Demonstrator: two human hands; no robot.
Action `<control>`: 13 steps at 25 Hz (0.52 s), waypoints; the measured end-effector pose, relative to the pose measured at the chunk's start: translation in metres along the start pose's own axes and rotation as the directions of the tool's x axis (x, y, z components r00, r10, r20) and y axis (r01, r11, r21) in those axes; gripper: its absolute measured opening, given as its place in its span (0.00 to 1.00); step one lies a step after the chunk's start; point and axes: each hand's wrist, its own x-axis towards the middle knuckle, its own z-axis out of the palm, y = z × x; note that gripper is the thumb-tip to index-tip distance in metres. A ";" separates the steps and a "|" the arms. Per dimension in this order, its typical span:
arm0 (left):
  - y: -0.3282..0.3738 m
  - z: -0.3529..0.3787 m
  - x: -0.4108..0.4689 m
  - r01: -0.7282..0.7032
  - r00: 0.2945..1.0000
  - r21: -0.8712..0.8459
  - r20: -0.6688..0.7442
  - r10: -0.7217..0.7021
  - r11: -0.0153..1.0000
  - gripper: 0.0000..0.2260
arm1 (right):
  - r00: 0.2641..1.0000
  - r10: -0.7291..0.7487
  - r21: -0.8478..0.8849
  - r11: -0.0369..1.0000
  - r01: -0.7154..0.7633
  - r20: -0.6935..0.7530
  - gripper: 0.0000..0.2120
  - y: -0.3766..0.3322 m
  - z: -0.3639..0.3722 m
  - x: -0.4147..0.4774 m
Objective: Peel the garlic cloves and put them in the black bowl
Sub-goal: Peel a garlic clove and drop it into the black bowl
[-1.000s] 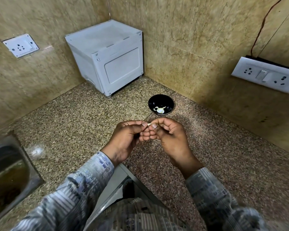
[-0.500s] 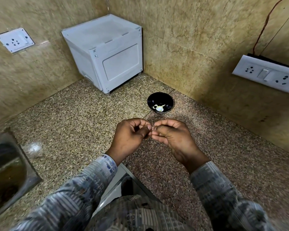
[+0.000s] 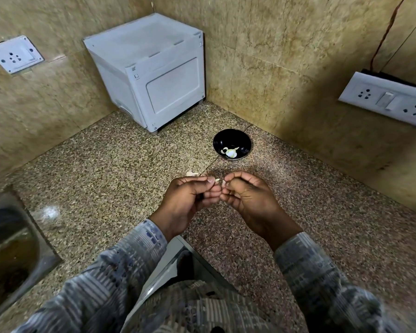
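The garlic clove (image 3: 218,180) is pinched between the curled fingertips of the left hand (image 3: 190,200) and right hand (image 3: 247,200), its long axis seemingly lying across from one hand to the other, its tip too small to tell, and the black bowl (image 3: 228,139) sits ahead, nearer the right hand

Fingers of the left hand (image 3: 190,200) and right hand (image 3: 247,200) are covering most of the garlic clove (image 3: 218,181) pinched between them; the pale sliver showing is too small to tell peeled from unpeeled. The left hand is hiding part of a pale scrap (image 3: 192,173) on the countertop (image 3: 106,176). Pieces (image 3: 231,153) in the black bowl (image 3: 232,136) are too small to sort clove from skin. The steel sink (image 3: 10,248) is running off the left edge; the sleeves (image 3: 101,292) are blurring along the bottom.
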 end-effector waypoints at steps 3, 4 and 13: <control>-0.007 -0.007 0.014 0.116 0.993 -0.100 0.000 -0.117 0.988 0.08 | 0.996 0.085 0.123 0.988 -0.088 0.034 0.07 0.010 -0.007 0.010; -0.010 -0.010 0.020 0.159 0.987 -0.123 -0.008 -0.161 0.980 0.08 | 0.993 0.111 0.173 0.978 -0.114 0.028 0.07 0.016 -0.009 0.014; -0.052 -0.034 0.108 0.423 0.902 -0.034 -0.079 -0.424 0.906 0.07 | 0.928 0.321 0.372 0.898 -0.235 -0.189 0.09 0.067 -0.019 0.082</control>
